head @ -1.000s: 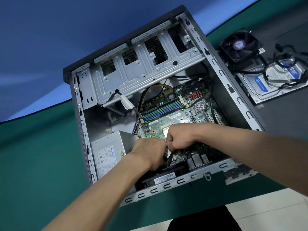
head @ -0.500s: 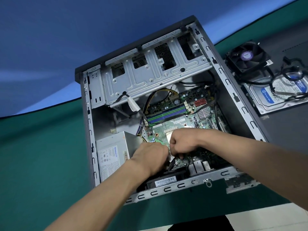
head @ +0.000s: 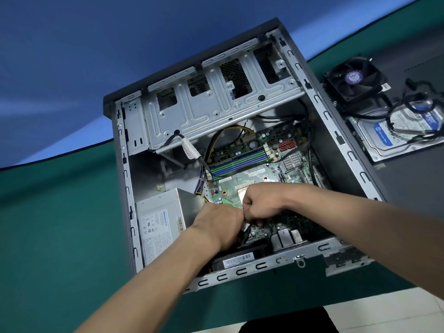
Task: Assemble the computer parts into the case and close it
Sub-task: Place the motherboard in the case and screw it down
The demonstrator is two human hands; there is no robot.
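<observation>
A white connector [head: 244,227] with black cable is pinched between the curled fingers of the left hand [head: 222,224] and right hand [head: 260,204], knuckles touching, low over the motherboard [head: 259,169]. The board is seated in the open case [head: 336,140], laid flat on the green table [head: 60,212]. A power supply [head: 161,222] is seen just left of the hands. A fan [head: 354,78] and hard drive [head: 403,133] are left outside, right of the case.

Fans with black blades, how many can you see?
1 for sure: the black square cooling fan with the purple sticker lies outside the grey metal computer case, to its right, partly on the silver hard drive with the blue label. The arms may hide another inside.
</observation>
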